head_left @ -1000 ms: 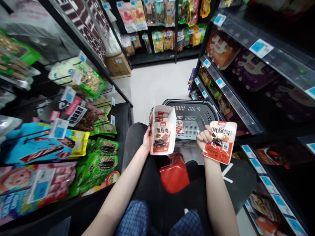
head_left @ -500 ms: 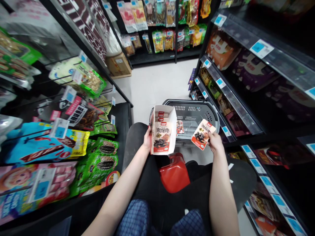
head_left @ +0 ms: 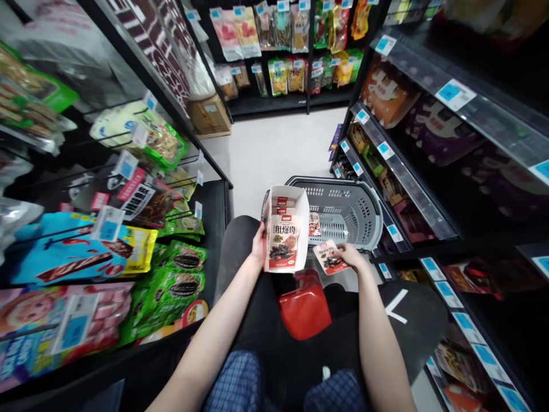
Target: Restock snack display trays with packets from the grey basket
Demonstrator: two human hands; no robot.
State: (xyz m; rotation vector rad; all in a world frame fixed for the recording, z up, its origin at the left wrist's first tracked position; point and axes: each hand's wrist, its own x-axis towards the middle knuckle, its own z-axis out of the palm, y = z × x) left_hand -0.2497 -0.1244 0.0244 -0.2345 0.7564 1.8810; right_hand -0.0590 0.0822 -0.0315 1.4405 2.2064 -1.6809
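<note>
My left hand (head_left: 258,247) grips the left side of an open white cardboard display box (head_left: 302,229), its fingers partly hidden behind it. Several snack pouches (head_left: 283,240) with white tops and red bottoms stand in the box. Between the fingers and thumb of my right hand (head_left: 349,256) is a single snack pouch (head_left: 329,257) of the same look, tilted, just right of the box. Behind both hands sits a grey shopping basket (head_left: 364,194) on the floor, with a small red-and-white packet (head_left: 314,224) inside it.
A red plastic object (head_left: 304,309) lies between my knees. Hanging snack bags (head_left: 163,266) fill the rack on my left. Price-tagged shelves (head_left: 386,150) stand close on my right. A cardboard box (head_left: 210,114) and another snack rack (head_left: 278,103) are at the back.
My right hand has moved left and slightly down with its pouch, from over the basket's right side toward the display box. My left hand and the box have barely shifted.
</note>
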